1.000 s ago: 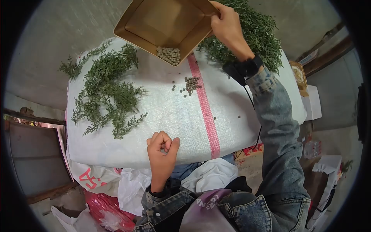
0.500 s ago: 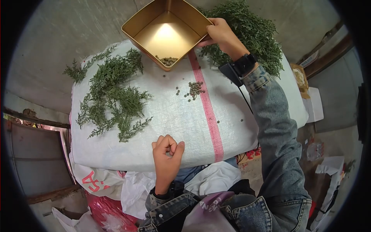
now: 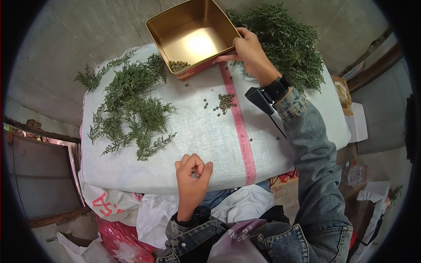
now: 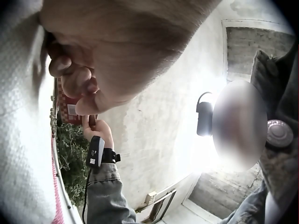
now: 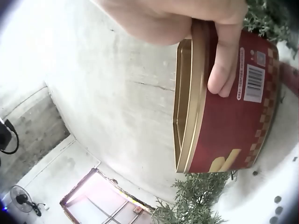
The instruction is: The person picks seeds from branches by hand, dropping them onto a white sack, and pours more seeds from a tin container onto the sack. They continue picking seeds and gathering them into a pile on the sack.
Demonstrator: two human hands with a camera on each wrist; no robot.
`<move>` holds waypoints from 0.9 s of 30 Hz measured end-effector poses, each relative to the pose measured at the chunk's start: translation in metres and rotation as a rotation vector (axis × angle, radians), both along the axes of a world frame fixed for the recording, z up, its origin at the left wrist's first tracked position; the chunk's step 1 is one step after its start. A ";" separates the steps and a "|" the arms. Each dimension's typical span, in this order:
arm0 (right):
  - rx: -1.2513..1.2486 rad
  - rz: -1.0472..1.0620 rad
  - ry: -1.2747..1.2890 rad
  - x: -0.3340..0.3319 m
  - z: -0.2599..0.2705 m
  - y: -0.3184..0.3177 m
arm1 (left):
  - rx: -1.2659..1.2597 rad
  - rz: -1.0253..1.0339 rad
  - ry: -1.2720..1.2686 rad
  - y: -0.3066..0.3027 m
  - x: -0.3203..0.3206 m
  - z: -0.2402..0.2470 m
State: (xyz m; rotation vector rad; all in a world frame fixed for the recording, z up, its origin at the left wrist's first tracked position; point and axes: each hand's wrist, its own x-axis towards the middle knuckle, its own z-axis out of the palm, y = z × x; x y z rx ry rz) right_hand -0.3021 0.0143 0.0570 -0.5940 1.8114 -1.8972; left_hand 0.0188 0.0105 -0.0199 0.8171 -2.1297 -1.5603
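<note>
At six o'clock on the white sack (image 3: 197, 136), nearest the person's body, the left hand (image 3: 192, 177) has its grip drawn together, fingers curled in toward the palm; ahead of it a loose cluster of small round pellets (image 3: 226, 102) lies against the pink stripe (image 3: 243, 147), with green sprigs (image 3: 127, 105) spread out at ten o'clock. Farther off, towards one o'clock, the right hand (image 3: 253, 55) has its grip clamped on the side of a gold-lined red tin (image 3: 186, 33), tilted at twelve o'clock with a second cluster (image 3: 178, 66) gathered in its near-left corner, and beyond that hand is a thick heap of greenery (image 3: 285, 46).
</note>
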 end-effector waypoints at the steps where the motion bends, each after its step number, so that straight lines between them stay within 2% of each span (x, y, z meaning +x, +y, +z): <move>1: -0.007 -0.016 0.008 0.002 -0.002 -0.002 | -0.018 -0.002 0.006 0.000 0.000 0.000; 8: -0.045 -0.063 -0.009 0.011 -0.013 -0.004 | -0.070 -0.011 0.014 0.000 0.001 -0.002; 15: 0.060 0.077 -0.155 0.006 0.001 0.021 | -0.014 -0.014 0.000 -0.001 0.000 0.000; 19: 0.097 0.085 -0.202 0.012 0.005 0.030 | -0.018 -0.020 -0.010 -0.001 0.001 0.000; 23: 0.065 0.119 -0.178 0.006 0.001 0.031 | -0.049 -0.013 0.014 0.001 -0.002 0.000; 27: 0.035 0.066 -0.147 0.014 0.016 0.024 | -0.038 -0.015 0.010 0.002 -0.002 0.001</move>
